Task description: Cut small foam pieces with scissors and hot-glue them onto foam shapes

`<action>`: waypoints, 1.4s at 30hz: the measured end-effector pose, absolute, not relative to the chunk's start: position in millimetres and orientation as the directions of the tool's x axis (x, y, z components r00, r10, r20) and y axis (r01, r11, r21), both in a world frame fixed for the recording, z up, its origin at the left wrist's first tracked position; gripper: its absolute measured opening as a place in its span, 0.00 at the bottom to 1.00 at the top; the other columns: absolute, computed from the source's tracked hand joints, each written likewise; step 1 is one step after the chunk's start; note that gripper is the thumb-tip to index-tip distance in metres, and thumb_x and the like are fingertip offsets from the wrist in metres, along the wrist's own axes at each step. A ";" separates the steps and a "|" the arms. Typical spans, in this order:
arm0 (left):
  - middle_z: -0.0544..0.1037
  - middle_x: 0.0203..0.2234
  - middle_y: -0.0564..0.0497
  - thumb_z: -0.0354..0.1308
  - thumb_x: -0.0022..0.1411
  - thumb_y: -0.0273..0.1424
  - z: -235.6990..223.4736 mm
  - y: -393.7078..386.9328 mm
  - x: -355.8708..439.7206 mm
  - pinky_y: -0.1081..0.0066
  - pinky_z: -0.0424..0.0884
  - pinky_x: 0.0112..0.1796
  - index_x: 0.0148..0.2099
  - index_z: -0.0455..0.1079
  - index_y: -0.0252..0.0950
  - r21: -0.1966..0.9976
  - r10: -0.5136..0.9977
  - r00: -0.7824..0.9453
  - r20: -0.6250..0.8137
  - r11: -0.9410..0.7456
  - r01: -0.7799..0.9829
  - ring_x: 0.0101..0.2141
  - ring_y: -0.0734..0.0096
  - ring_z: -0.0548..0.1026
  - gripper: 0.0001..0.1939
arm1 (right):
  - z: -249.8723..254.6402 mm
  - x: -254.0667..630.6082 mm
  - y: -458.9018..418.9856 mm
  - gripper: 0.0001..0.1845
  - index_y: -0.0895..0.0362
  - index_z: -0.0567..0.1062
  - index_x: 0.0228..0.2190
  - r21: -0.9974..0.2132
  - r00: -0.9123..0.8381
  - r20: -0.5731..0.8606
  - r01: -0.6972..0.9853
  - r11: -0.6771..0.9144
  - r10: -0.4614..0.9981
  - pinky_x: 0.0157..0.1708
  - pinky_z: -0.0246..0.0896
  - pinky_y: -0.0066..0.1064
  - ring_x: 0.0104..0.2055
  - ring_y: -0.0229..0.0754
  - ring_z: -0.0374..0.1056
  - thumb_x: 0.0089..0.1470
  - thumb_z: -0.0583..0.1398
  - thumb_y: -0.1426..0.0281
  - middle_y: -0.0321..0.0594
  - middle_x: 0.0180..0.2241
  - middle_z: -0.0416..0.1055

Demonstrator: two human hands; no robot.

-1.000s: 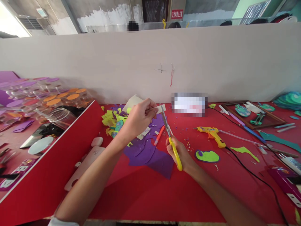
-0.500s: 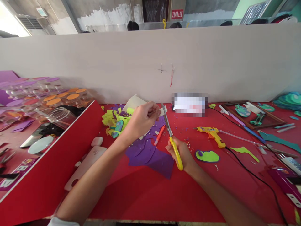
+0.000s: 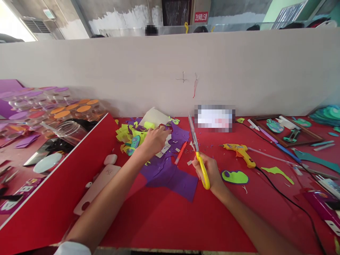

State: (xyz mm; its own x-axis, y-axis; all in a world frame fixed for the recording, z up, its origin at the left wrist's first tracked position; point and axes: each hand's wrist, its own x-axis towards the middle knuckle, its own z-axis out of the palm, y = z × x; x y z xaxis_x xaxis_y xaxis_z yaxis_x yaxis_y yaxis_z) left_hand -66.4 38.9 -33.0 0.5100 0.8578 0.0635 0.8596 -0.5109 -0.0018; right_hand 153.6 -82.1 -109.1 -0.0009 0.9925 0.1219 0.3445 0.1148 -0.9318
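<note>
- The right hand (image 3: 209,173) is closed around the yellow handles of the scissors (image 3: 202,170), whose blades point up and away, nearly together, above the desk (image 3: 159,226).
- The left hand (image 3: 156,140) is palm down over the scraps, fingers reaching forward and slightly bent; whether they pinch anything cannot be told.
- Under and beside the left hand are the purple sheets (image 3: 183,182), with small white pieces (image 3: 166,147) on them.
- A red pen (image 3: 181,152) lies slanted across the purple between the two hands.
- Just left of the left hand sit crumpled yellow-green scraps (image 3: 123,134) and a teal shape (image 3: 135,141); a cream sheet (image 3: 154,115) lies behind.
- Right of the right hand is a green shape (image 3: 239,177) with a purple edge, and beyond it a yellow glue gun (image 3: 240,150), nozzle pointing left.
- A pale phone (image 3: 108,173) lies left of the left forearm, a small white case (image 3: 110,159) near its top.
- Farther right, a brown wooden tray (image 3: 310,134) holds teal shapes.
- At far left, past the red panel (image 3: 66,177), stand clear jars with orange and purple discs (image 3: 62,114) on top.
</note>
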 end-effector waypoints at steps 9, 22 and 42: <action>0.79 0.41 0.41 0.57 0.67 0.33 -85.0 43.5 -47.8 0.66 0.65 0.37 0.44 0.76 0.34 0.178 0.730 0.683 -0.025 -0.669 0.722 0.40 0.57 0.76 0.10 | -112.0 153.6 -81.9 0.30 0.51 0.60 0.24 -0.934 -0.035 0.115 0.336 0.120 0.993 0.17 0.45 0.28 0.17 0.35 0.53 0.58 0.55 0.39 0.29 0.15 0.56; 0.75 0.25 0.52 0.52 0.69 0.36 -19.9 20.2 -29.4 0.73 0.64 0.31 0.34 0.71 0.34 0.778 0.865 0.410 0.288 -0.462 0.427 0.26 0.74 0.69 0.14 | -131.9 147.8 -70.1 0.31 0.53 0.65 0.37 -0.943 0.006 0.245 0.235 0.237 0.970 0.26 0.60 0.31 0.24 0.37 0.58 0.62 0.45 0.38 0.36 0.31 0.65; 0.75 0.24 0.53 0.54 0.69 0.34 4.7 -14.9 -15.4 0.70 0.62 0.31 0.33 0.73 0.35 0.762 0.858 0.370 0.357 -0.497 0.416 0.26 0.73 0.69 0.13 | -118.0 149.0 -78.8 0.28 0.53 0.67 0.34 -0.960 -0.095 0.181 0.199 0.196 0.979 0.24 0.60 0.30 0.25 0.38 0.60 0.61 0.52 0.41 0.36 0.28 0.66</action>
State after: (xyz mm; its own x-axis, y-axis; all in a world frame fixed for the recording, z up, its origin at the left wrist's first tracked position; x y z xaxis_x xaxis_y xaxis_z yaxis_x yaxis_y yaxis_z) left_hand -15.4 -14.9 4.7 0.3701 0.8577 0.3569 0.4162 -0.4965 0.7617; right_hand 149.0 -78.8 -118.0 -0.0947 0.9790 0.1806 0.1989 0.1964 -0.9601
